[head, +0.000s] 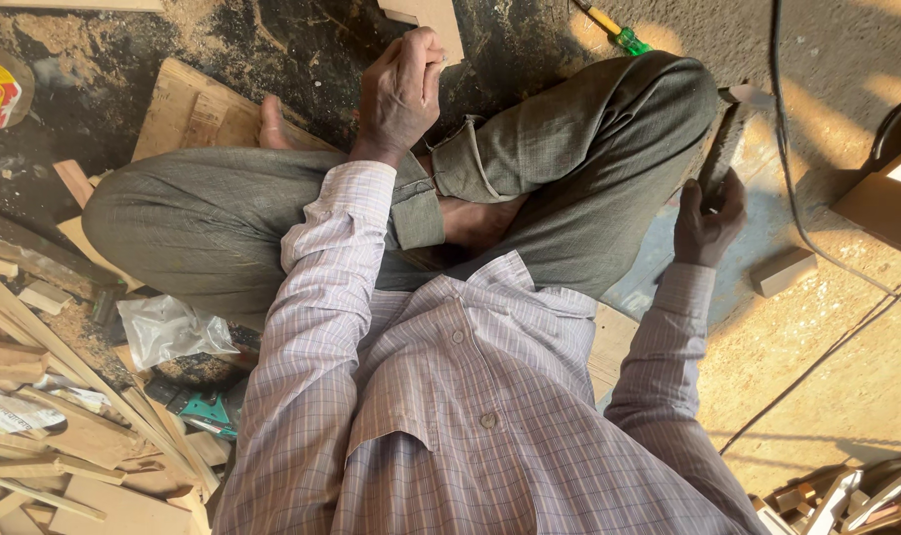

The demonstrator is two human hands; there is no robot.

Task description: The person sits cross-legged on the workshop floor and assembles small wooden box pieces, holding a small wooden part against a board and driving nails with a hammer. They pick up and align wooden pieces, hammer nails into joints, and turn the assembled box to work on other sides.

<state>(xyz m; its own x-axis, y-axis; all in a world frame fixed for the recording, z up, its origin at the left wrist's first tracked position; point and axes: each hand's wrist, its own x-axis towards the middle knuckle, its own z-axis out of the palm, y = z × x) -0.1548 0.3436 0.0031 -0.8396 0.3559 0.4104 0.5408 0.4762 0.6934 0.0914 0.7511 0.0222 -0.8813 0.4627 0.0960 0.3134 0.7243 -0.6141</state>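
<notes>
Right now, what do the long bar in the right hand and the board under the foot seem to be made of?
The bar in the right hand looks like dark, dull metal, possibly a file: grey, straight and thin. The board looks like bare, unfinished wood or plywood: pale tan, matte, dusted with sawdust.

Left hand (401, 94) touching wood piece (433, 20); right hand (706, 223) gripping dark flat tool (723, 149) beside knee.

Wood offcuts (34, 436) left of lap; cable (817, 258), block (784, 271) right.
</notes>
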